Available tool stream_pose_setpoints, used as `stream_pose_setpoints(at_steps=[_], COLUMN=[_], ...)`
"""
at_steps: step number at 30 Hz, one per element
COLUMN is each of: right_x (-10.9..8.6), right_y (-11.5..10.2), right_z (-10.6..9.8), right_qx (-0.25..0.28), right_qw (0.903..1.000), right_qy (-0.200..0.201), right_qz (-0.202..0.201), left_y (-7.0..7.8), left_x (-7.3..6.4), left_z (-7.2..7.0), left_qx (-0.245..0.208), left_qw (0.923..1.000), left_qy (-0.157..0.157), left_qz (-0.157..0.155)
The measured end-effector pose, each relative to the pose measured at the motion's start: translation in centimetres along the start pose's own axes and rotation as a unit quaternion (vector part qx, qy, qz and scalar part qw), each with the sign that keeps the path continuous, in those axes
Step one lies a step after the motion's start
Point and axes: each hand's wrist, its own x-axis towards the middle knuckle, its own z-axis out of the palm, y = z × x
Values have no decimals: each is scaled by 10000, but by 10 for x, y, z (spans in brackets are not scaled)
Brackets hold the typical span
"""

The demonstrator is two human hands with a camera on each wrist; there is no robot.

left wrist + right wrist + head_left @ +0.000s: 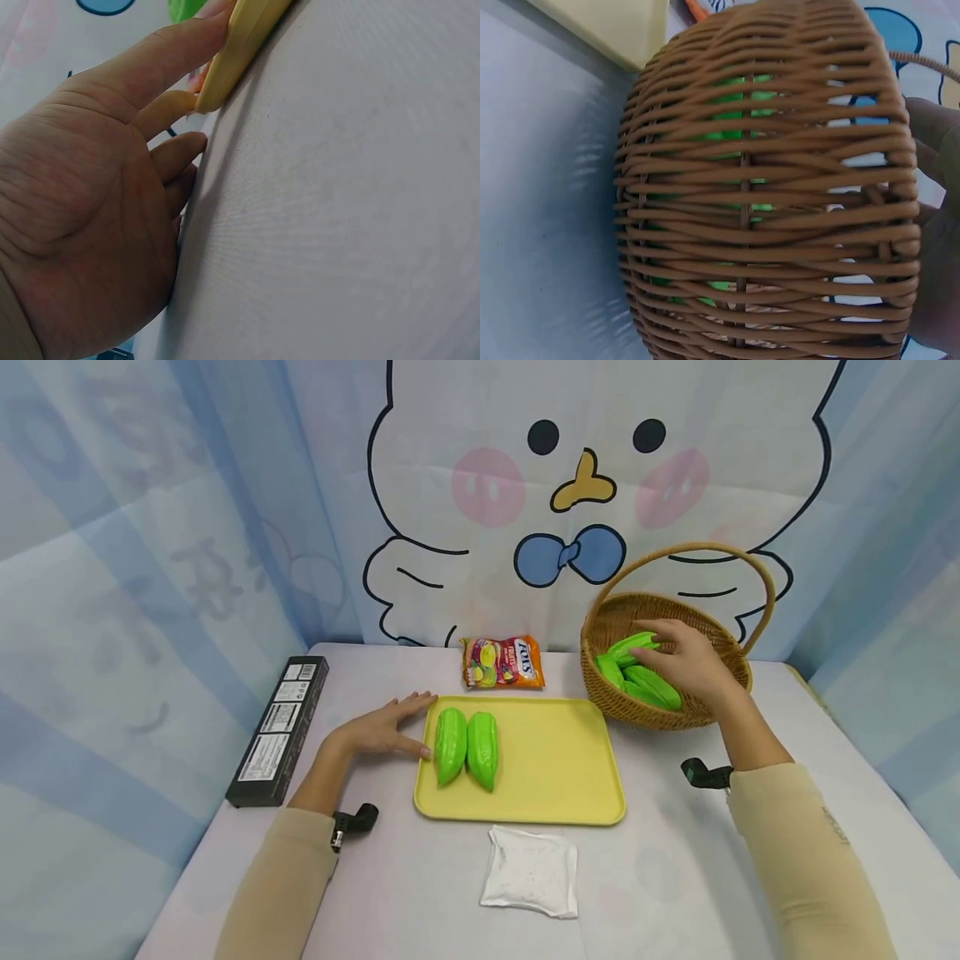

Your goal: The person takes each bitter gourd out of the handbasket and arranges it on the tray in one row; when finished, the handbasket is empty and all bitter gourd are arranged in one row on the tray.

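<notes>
Two green star fruits (451,746) lie side by side on the left part of a yellow tray (551,760). My left hand (384,727) rests at the tray's left edge, fingers spread, its thumb against the rim and index finger at the far corner. In the left wrist view, the thumb overlaps the tray edge (238,56). My right hand (686,662) reaches into a wicker basket (660,718) holding several green star fruits. Its thumb and fingers pinch the end of the uppermost star fruit (626,649). The basket wall (765,180) hides the fingertips in the right wrist view.
An orange candy bag (502,662) lies behind the tray, and a white packet (531,872) in front of it. A long black box (277,731) lies at the table's left side. The basket's tall handle (693,547) arches behind my right hand. A printed curtain hangs behind the table.
</notes>
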Motion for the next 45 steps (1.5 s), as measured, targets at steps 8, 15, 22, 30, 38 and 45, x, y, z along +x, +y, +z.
stream_pose_setpoints(at_steps=[8, 15, 22, 30, 38, 45], right_x=[10, 16, 21, 22, 25, 27], right_y=[14, 29, 37, 42, 49, 56], right_z=[-7, -11, -10, -9, -10, -6], right_qx=[-284, -292, -317, -571, -571, -589], right_qw=[9979, 9917, 9853, 9774, 9736, 9735], right_qy=[-506, -1073, -1482, -1872, -1978, -1992], right_qz=[300, 644, 783, 796, 987, 951], left_y=[0, 1, 1, 1, 2, 1], left_x=[-1, -1, 0, 0, 0, 0], left_z=[1, 0, 1, 0, -1, -1], left_qx=[43, 26, 57, 26, 6, 34], left_qw=[10000, 10000, 9999, 9999, 10000, 10000], left_qy=[14, 8, 15, 20, -13, -26], left_qz=[-43, -77, -109, -98, -73, -88])
